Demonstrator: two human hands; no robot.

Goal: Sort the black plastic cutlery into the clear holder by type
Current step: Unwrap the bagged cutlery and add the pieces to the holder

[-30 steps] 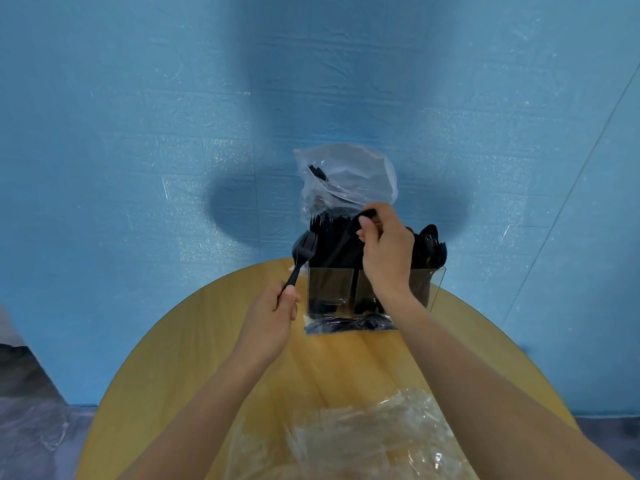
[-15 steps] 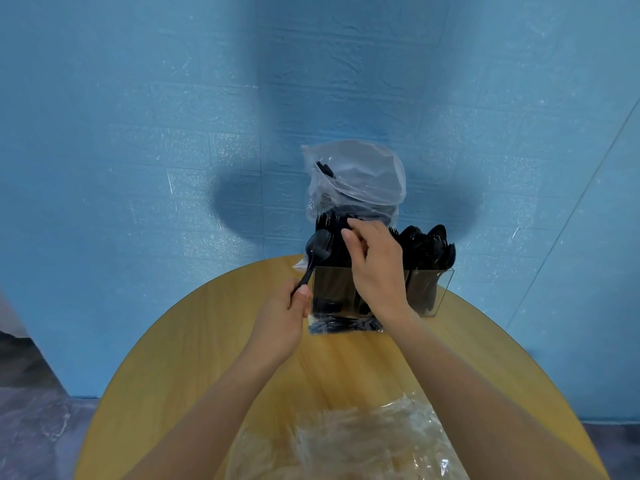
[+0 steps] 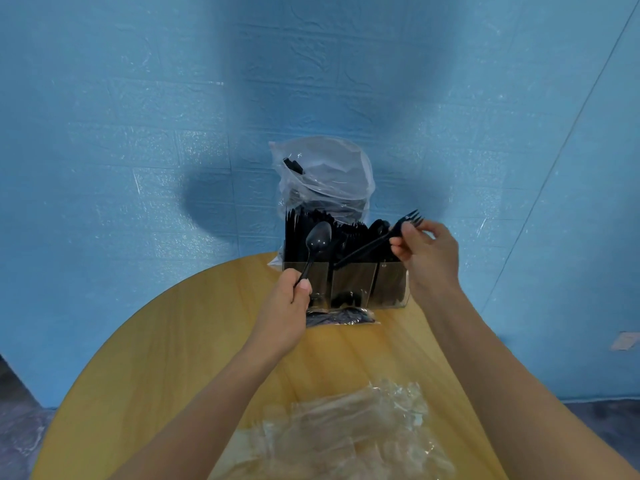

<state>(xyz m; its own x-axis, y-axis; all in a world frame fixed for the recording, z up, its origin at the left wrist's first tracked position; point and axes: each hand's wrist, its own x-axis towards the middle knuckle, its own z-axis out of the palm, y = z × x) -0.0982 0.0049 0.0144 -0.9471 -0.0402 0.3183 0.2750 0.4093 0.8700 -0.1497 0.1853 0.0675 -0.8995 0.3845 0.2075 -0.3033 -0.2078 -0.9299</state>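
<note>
A clear three-compartment holder [image 3: 389, 289] packed with black cutlery stands at the far edge of the round wooden table [image 3: 180, 341]. My left hand [image 3: 285, 308] grips the handle of a black spoon [image 3: 318, 239], bowl up, in front of the holder's left compartment. To the right of the holder, my right hand [image 3: 427, 252] pinches a black fork [image 3: 381, 239] near its tines. The fork slants down-left, its handle end over the middle compartment.
A clear plastic bag [image 3: 323, 174] with some black cutlery stands behind the holder against the blue wall. A small wrapped cutlery pack [image 3: 341, 317] lies in front of the holder. Crumpled clear wrappers [image 3: 346, 434] cover the near table edge.
My right hand has pulled a fork out of the holder and moved right with it. My left hand kept the spoon upright and shifted slightly right.
</note>
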